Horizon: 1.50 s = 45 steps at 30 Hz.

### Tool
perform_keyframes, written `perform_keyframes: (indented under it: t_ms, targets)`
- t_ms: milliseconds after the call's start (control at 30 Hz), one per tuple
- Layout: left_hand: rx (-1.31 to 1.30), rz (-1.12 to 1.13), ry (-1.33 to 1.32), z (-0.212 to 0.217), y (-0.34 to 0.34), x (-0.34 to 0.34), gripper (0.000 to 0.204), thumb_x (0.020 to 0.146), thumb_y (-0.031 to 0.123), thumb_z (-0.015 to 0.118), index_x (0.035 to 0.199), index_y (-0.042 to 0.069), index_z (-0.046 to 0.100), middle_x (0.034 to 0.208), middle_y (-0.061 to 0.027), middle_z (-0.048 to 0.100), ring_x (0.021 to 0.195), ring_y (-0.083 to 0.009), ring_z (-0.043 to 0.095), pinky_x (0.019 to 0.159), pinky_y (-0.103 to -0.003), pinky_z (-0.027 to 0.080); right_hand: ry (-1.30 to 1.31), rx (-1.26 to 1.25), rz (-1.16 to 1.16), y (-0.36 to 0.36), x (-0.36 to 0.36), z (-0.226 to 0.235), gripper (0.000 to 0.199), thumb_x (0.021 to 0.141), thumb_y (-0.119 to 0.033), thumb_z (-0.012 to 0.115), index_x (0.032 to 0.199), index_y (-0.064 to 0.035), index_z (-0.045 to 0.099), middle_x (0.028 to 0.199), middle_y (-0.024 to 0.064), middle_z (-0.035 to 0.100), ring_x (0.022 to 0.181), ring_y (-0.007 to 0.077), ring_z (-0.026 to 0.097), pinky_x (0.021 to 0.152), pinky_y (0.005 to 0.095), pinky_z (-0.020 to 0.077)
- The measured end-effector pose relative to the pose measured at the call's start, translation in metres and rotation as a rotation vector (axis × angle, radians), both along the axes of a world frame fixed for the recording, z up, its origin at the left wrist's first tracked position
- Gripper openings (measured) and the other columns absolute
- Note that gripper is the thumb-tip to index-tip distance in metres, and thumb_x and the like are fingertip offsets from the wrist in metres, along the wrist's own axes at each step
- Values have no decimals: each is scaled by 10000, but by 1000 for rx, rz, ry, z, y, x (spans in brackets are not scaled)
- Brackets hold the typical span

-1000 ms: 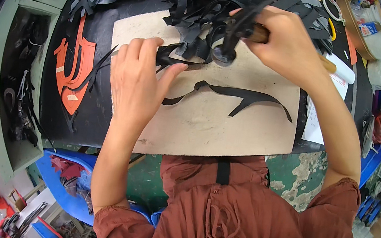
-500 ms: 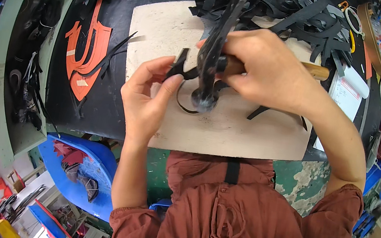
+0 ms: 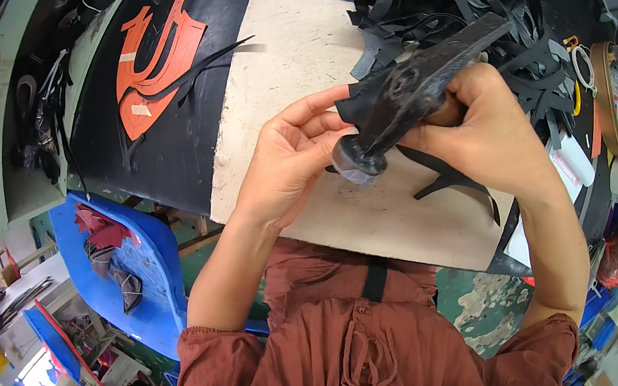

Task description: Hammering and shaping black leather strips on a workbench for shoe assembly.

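My right hand is closed around the wooden handle of a hammer. The dark metal head is raised above the board and slants, its round shiny face low and near my left hand. Between thumb and fingers, my left hand pinches a black leather-like strip, part of which runs out of sight behind the hammer head. More black strip with a split, narrow end lies on the pale board below my right hand. Whether my right fingers also touch the strip is hidden.
A heap of black strips covers the far side of the table. Orange-red pattern pieces lie left, beside thin black strips. A notepad is on the right. A blue plastic tub stands below the table's left edge.
My left hand has moved right with the strip, closer to my right hand. The hammer head has tipped from nearly upright to a slant, its far end swinging right. The view has shifted slightly.
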<state>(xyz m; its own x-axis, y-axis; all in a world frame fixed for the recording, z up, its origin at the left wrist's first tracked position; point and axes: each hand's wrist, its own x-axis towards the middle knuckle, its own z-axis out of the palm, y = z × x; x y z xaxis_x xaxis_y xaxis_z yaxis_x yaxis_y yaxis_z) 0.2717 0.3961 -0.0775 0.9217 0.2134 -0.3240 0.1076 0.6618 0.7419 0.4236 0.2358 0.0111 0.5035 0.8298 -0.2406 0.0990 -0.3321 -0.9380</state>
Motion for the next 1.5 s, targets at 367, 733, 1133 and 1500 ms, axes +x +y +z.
perform_keyframes:
  t_ms: [367,733,1133,1500]
  targets:
    - [816,260,76,-14,4,-15,526,926,-52,708,1431,-21,566,1133,-104,704,855,-71,648,764,-215,525,-420,-179,-262,-46,57,18,239,781,-142,812,970,-6,759,650,4,638,522,70,517,507,233,380]
    - [1841,583,-68,-16,-1,3,409,829,0,776,1231,31,713,1271,-155,627,1199,-316,611,1007,-453,480,-1103,-266,-358,-82,36,5,202,801,-147,802,941,-16,736,727,108,645,609,163,558,567,331,430]
    - [1735,-430,-694,-7,-95,10,330,851,112,749,1172,44,716,1208,-108,705,1114,-285,653,978,-444,493,-600,-249,-595,-166,-60,-30,238,814,-67,835,1034,-4,769,753,53,705,598,87,557,541,249,444]
    - [1835,-215,-771,-16,-135,18,294,848,158,726,1079,-23,722,1171,-140,705,1059,-301,666,843,-405,504,-657,-261,-664,-212,-87,-32,399,845,25,810,1229,43,702,1048,61,726,848,73,661,704,194,521]
